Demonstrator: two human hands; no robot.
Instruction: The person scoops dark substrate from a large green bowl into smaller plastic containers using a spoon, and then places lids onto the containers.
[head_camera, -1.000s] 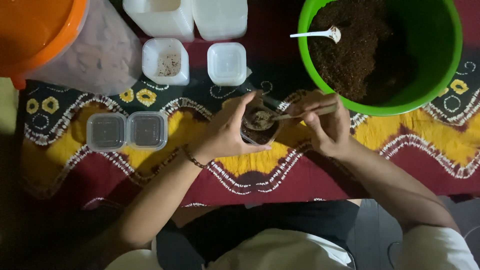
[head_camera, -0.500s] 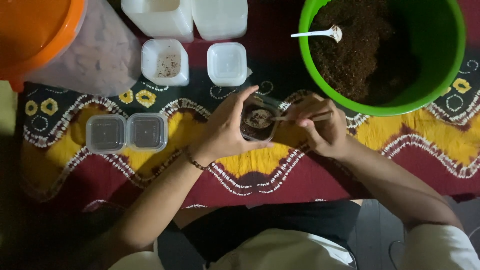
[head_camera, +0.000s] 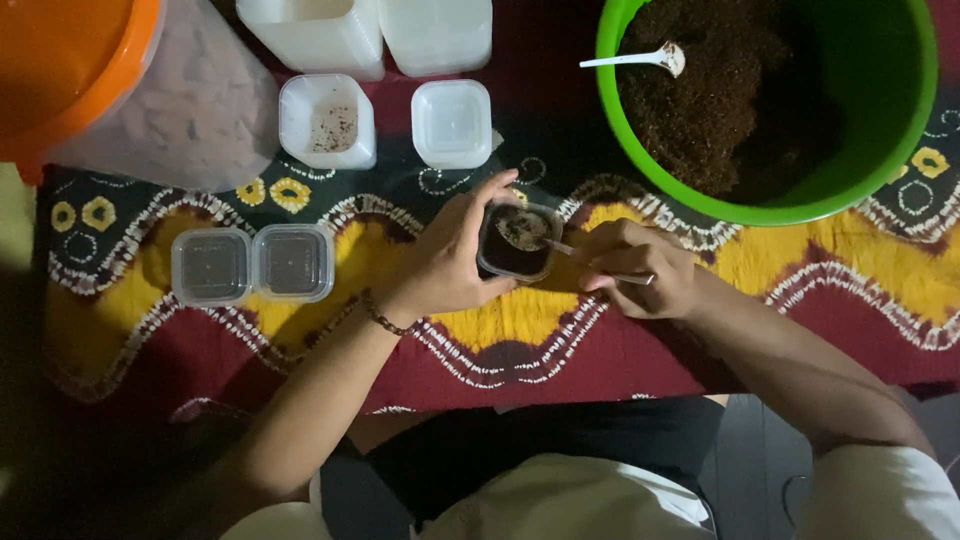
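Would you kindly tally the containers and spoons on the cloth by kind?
Small filled tubs with lids: 2
Small tub held in the left hand, being filled: 1
Open white tubs: 2
Tall white containers: 2
Green bowl: 1
Orange-lidded jar: 1
Spoons: 2
Total: 11

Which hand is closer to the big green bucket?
Right. The right hand sits just below the green bucket's rim, holding a spoon. The left hand is farther left, holding a small cup.

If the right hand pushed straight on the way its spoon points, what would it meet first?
The right hand points left with its spoon already in the small container, so it would likely press that container against the left hand.
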